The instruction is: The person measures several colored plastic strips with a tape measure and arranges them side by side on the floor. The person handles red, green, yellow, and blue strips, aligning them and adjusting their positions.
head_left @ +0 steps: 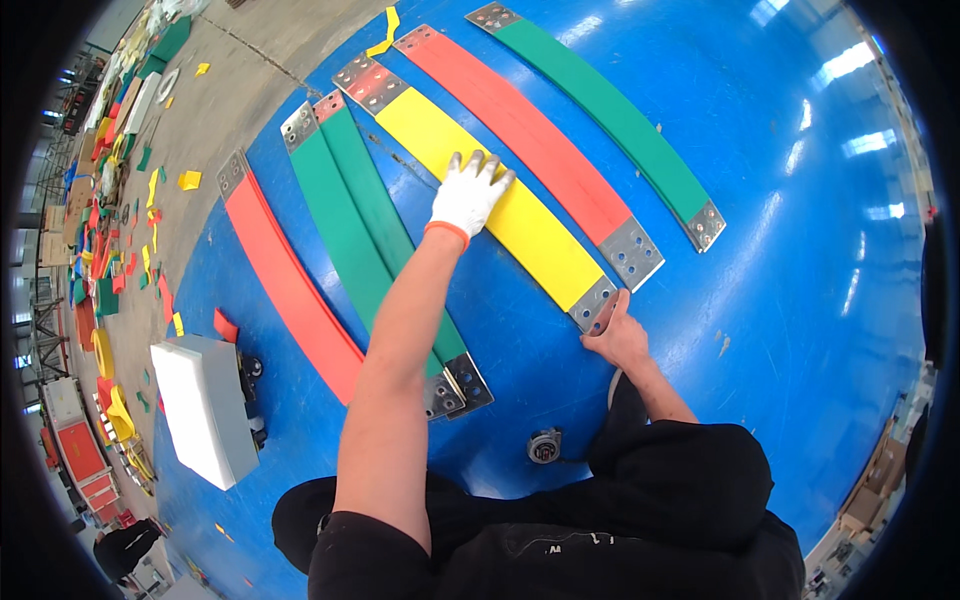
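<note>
A yellow strip (540, 235) with drilled metal end plates lies slanted across the blue surface in front of me. My left hand (470, 195), in a white glove with an orange cuff, rests on its middle with the fingers spread. My bare right hand (620, 337) grips the metal plate at the strip's near end, thumb and fingers at its edges. To the right lie a red strip (530, 135) and a green strip (610, 105) with similar plates. On the left are two overlapping green strips (345, 205) and another red strip (275, 255), partly hidden by my left forearm.
A white box-shaped block (205, 410) stands at the left, beside dark hardware. A small round metal device (544, 446) sits near my legs. Colourful scraps (120, 230) litter the grey floor at far left. A bent yellow piece (383, 32) lies at the far edge.
</note>
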`<state>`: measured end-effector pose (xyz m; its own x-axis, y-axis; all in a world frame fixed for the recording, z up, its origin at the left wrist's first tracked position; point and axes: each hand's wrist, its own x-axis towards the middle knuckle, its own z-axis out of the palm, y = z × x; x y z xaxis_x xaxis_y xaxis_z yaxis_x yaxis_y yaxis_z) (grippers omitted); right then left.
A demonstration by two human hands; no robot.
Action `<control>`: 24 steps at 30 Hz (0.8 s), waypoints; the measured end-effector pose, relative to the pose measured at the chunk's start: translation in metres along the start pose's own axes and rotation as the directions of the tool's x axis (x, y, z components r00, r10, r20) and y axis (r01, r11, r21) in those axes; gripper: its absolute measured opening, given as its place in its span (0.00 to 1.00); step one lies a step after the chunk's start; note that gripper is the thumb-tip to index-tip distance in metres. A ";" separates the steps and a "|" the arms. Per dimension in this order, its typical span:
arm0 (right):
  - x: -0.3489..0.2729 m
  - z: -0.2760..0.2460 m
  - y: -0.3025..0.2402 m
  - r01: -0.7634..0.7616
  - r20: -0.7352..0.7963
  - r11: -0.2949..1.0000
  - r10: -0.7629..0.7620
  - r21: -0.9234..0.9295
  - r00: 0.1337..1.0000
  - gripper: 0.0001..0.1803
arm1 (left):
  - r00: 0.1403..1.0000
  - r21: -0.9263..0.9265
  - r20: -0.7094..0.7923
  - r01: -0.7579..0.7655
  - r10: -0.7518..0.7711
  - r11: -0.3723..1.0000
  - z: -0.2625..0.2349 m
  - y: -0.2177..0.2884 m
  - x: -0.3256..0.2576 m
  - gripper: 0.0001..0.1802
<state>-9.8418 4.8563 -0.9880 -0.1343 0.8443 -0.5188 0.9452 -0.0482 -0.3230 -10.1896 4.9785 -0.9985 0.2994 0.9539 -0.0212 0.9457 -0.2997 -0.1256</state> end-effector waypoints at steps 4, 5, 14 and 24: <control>0.004 0.002 0.005 0.019 0.025 0.992 -0.023 0.126 0.999 0.52 | 0.993 0.023 0.104 -0.054 0.052 0.998 -0.005 -0.001 0.028 0.32; 0.004 0.002 0.006 0.031 0.043 0.984 -0.039 0.175 0.998 0.50 | 0.989 0.025 0.135 -0.069 0.065 0.997 -0.008 0.009 0.032 0.33; 0.003 0.002 0.009 0.004 0.027 0.987 -0.008 0.159 1.000 0.58 | 0.972 0.038 0.197 -0.142 0.132 0.989 -0.022 0.004 0.038 0.32; 0.001 0.005 0.013 0.050 -0.026 0.976 -0.046 0.211 0.999 0.59 | 0.980 0.031 0.165 -0.114 0.107 0.993 -0.021 0.015 0.036 0.34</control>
<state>-9.8316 4.8538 -0.9971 -0.1696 0.8593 -0.4825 0.8528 -0.1174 -0.5088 -10.1623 5.0084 -0.9806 0.3742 0.9060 -0.1978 0.9011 -0.4057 -0.1534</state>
